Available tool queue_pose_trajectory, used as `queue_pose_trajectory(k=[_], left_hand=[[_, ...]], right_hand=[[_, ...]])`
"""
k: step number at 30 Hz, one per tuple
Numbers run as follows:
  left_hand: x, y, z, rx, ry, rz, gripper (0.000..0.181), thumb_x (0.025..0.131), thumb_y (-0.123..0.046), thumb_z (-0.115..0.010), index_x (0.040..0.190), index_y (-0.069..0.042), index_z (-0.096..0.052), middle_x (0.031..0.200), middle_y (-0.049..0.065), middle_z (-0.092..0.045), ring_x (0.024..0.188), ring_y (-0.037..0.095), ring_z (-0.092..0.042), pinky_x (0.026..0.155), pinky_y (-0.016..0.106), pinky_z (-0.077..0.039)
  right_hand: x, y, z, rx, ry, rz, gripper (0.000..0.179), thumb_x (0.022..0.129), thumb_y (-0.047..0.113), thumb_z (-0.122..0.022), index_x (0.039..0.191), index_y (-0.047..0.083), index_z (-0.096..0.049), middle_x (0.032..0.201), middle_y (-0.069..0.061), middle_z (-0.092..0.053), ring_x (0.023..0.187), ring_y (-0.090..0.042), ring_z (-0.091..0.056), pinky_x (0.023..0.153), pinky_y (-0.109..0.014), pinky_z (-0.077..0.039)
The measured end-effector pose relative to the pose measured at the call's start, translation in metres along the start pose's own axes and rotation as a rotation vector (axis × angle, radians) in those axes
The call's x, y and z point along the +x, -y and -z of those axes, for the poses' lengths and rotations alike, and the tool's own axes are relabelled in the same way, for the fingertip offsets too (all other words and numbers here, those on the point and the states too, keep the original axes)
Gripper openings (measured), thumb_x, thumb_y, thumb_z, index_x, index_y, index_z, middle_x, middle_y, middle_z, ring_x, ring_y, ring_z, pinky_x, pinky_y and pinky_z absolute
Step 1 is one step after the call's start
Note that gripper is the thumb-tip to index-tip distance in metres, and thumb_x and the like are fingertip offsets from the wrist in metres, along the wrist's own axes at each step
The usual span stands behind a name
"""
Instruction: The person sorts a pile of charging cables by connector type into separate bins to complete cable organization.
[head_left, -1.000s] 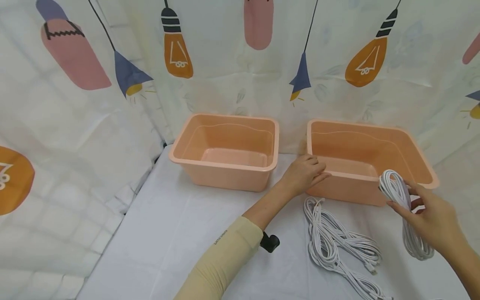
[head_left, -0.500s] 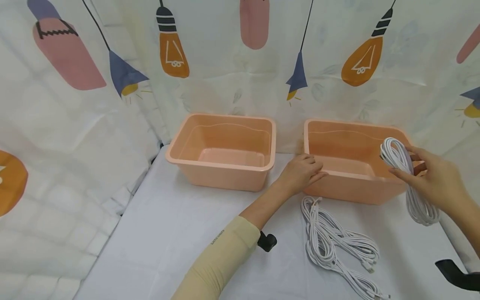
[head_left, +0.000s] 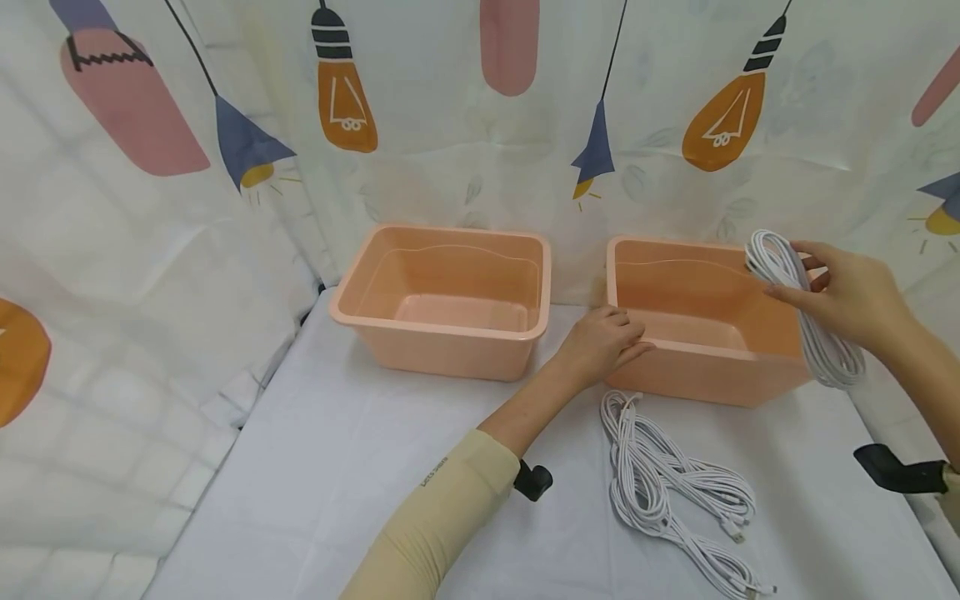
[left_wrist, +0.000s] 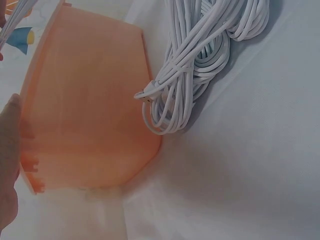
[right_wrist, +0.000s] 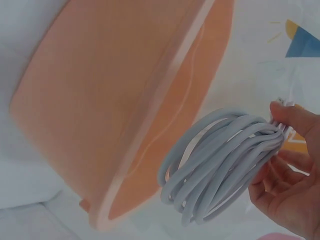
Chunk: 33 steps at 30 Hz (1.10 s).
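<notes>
My right hand [head_left: 858,292] pinches a coiled bundle of white cable [head_left: 821,337] and holds it up over the right end of the right peach plastic bin [head_left: 697,375]. In the right wrist view the loops of the held cable [right_wrist: 220,165] hang beside the bin's rim [right_wrist: 150,95], with thumb and fingers around the bundle's gathered part. My left hand [head_left: 600,346] grips the same bin's near left rim, its thumb along the outside; most of its fingers are hidden in the left wrist view. More coiled white cables [head_left: 660,475] lie crossed on the table just in front of this bin.
A second peach bin [head_left: 450,354] stands to the left, nothing visible inside it. Both bins are on a white-covered table [head_left: 322,492] against a patterned curtain [head_left: 465,117]. Black wrist mounts [head_left: 534,482] stick out from both forearms.
My right hand has lifted the cable bundle up from in front of the right bin to above its right end. My left hand has stayed on the rim.
</notes>
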<state>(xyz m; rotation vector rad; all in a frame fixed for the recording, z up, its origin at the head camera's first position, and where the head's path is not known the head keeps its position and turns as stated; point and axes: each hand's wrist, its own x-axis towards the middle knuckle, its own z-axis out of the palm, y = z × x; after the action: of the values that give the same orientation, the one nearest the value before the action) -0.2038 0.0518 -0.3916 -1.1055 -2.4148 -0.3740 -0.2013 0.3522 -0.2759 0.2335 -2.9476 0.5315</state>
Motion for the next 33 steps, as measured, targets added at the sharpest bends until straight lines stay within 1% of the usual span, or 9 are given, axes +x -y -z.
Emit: queue_pose_trajectory(k=[3, 6, 9, 15, 21, 26, 33], left_hand=[[0.000, 0.000, 0.001, 0.016, 0.015, 0.000, 0.028, 0.105, -0.039, -0.066, 0.093, -0.014, -0.072, 0.084, 0.000, -0.069, 0.099, 0.018, -0.069, 0.096, 0.028, -0.054], [0.000, 0.000, 0.001, 0.023, 0.016, -0.004, 0.029, 0.106, -0.039, -0.065, 0.093, -0.014, -0.071, 0.085, 0.000, -0.069, 0.099, 0.017, -0.069, 0.096, 0.028, -0.054], [0.000, -0.001, 0.002, 0.029, 0.020, -0.002, 0.029, 0.106, -0.040, -0.064, 0.094, -0.015, -0.071, 0.086, -0.001, -0.070, 0.100, 0.017, -0.069, 0.096, 0.027, -0.054], [0.000, -0.001, 0.004, 0.022, 0.030, 0.006, 0.029, 0.106, -0.040, -0.064, 0.094, -0.015, -0.072, 0.087, 0.000, -0.070, 0.101, 0.017, -0.069, 0.097, 0.028, -0.054], [0.000, 0.000, 0.003, 0.005, 0.019, -0.002, 0.029, 0.106, -0.039, -0.064, 0.093, -0.014, -0.071, 0.086, 0.001, -0.069, 0.099, 0.018, -0.069, 0.095, 0.028, -0.054], [0.000, -0.001, 0.003, 0.013, 0.027, 0.002, 0.028, 0.106, -0.039, -0.064, 0.094, -0.015, -0.072, 0.087, 0.000, -0.070, 0.101, 0.017, -0.070, 0.097, 0.028, -0.054], [0.000, -0.001, 0.003, 0.015, 0.029, 0.004, 0.028, 0.106, -0.039, -0.064, 0.095, -0.015, -0.073, 0.087, 0.000, -0.070, 0.101, 0.017, -0.069, 0.099, 0.027, -0.053]], right_hand=[[0.009, -0.001, 0.001, -0.001, 0.018, 0.007, 0.076, 0.098, 0.028, -0.077, 0.150, -0.014, -0.041, 0.119, -0.046, -0.055, 0.097, -0.062, -0.059, 0.062, -0.063, -0.060], [0.017, -0.002, 0.002, -0.002, 0.036, 0.009, 0.075, 0.097, 0.027, -0.077, 0.149, -0.014, -0.042, 0.120, -0.046, -0.055, 0.097, -0.063, -0.060, 0.063, -0.062, -0.060], [0.024, -0.004, 0.004, 0.003, 0.073, -0.008, 0.077, 0.098, 0.029, -0.076, 0.150, -0.014, -0.040, 0.124, -0.046, -0.053, 0.102, -0.064, -0.058, 0.065, -0.062, -0.061], [0.037, -0.006, 0.008, 0.015, 0.141, -0.052, 0.084, 0.100, 0.038, -0.072, 0.155, -0.012, -0.034, 0.130, -0.046, -0.048, 0.109, -0.064, -0.054, 0.072, -0.064, -0.061], [0.047, -0.011, 0.008, 0.009, 0.169, -0.081, 0.083, 0.102, 0.037, -0.069, 0.156, -0.013, -0.031, 0.133, -0.047, -0.045, 0.113, -0.064, -0.051, 0.082, -0.069, -0.058], [0.054, -0.017, 0.006, 0.005, 0.186, -0.105, 0.085, 0.102, 0.037, -0.069, 0.157, -0.013, -0.028, 0.135, -0.047, -0.043, 0.113, -0.065, -0.051, 0.086, -0.071, -0.056], [0.060, -0.020, 0.005, 0.003, 0.200, -0.120, 0.084, 0.102, 0.037, -0.068, 0.156, -0.014, -0.029, 0.136, -0.047, -0.042, 0.116, -0.065, -0.050, 0.090, -0.072, -0.054]])
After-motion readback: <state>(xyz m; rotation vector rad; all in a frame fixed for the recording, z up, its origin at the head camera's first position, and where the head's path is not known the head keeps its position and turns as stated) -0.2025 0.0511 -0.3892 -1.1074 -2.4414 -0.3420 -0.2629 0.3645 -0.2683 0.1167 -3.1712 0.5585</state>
